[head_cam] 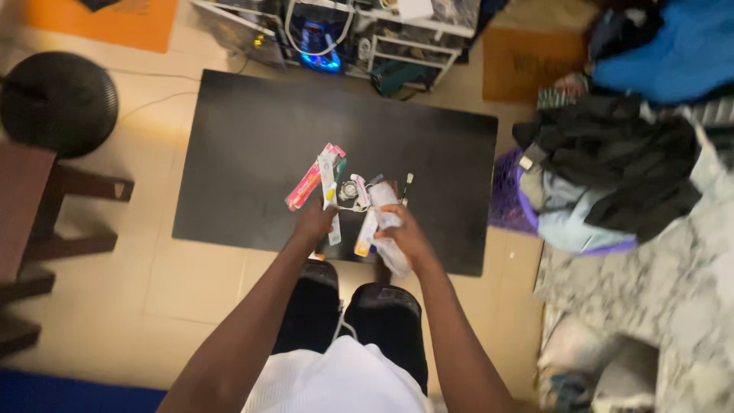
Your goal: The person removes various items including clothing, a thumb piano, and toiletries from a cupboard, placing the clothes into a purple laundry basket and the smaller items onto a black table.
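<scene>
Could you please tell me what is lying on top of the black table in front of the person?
On the black table lie a pink packet, a small round metal item and a thin stick. The hands and their packets cover anything beneath.

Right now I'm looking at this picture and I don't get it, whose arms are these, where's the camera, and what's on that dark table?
There is no machine here: these are a person's own bare arms, filmed by one camera worn on the head, looking straight down past the knees. The left hand holds a long flat white pack. The right hand grips a white tube-like item; I can't tell exactly what it is. On the black table lie a pink pack and some small items too blurred to name. A pile of clothes sits to the right.
</scene>
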